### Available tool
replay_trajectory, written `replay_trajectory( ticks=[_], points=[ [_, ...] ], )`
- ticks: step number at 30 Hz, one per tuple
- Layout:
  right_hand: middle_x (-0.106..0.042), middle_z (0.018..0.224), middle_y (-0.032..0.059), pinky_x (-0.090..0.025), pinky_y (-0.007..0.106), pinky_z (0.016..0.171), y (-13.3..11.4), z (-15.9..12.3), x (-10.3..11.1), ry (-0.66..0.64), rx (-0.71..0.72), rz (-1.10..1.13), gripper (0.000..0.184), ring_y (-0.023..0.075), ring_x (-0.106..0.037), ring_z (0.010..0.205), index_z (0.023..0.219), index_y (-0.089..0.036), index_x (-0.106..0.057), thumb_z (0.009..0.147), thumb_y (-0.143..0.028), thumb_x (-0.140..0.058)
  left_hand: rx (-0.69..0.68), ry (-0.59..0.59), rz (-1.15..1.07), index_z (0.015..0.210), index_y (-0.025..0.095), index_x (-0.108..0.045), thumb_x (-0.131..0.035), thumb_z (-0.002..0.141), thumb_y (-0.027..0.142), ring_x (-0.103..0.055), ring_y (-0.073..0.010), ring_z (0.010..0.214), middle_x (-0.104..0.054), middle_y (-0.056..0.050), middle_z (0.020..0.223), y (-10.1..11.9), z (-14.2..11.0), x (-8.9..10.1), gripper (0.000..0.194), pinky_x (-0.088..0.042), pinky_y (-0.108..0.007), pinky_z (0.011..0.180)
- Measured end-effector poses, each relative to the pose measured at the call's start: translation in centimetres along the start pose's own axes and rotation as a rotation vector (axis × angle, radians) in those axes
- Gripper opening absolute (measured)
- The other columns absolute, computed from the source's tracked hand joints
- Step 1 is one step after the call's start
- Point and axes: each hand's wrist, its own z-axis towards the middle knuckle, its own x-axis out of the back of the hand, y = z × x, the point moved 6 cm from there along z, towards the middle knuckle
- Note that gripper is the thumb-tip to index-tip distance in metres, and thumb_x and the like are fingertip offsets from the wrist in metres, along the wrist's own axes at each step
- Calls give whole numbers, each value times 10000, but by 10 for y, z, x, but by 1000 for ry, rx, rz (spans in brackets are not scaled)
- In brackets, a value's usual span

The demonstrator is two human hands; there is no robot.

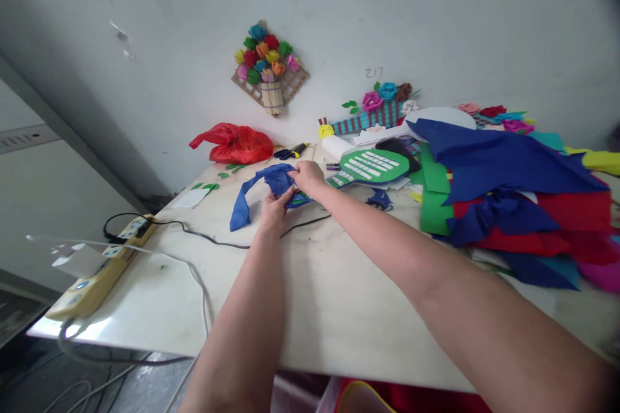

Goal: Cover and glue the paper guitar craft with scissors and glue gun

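My two hands meet on a blue strip [277, 177] and the narrow end of a green board [371, 166], just left of the middle of the table [334, 316]. The strip curls away from my fingers to the left, its free end hanging nearer to me. The board, with white stripes across its face and a dark blue edge, slants from my hands up to the right, its broad end far from me.

My left hand [275, 206] grips the board's narrow end from the near side, the thumb closed down on the blue. My right hand [308, 177] is just beyond it, fingers drawn narrow on the blue strip; I cannot tell exactly which of them pinch it.

A marker [332, 167] lies just beyond my right hand. Farther off, to the left, are scissors [290, 152] and a red plastic bag [241, 144]. A black cable [213, 240] runs behind my left wrist toward a yellow power strip [104, 268] at the left. On the right, blue sheets [504, 158] lie heaped over red and green ones.
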Motion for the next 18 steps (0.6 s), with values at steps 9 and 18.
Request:
replay_trajectory(
  ticks=[9,18],
  points=[
    [-588,524,31,-440,225,525,18,10,-3,4,-256,446,238,143,-587,524,684,-161,-622,809,-332,-514,45,87,15,793,144,-612,-637,725,322,-641,-157,676,-667,-39,670,-2,1,8,192,-513,-275,665],
    [-502,465,-40,-390,179,357,47,2,30,257,-448,1168,189,71,-458,362,624,-165,-493,778,-252,-559,106,167,98,860,161,-585,-557,764,409,-611,-229,955,-695,-111,849,1,-5,7,267,-460,-354,808]
  ],
)
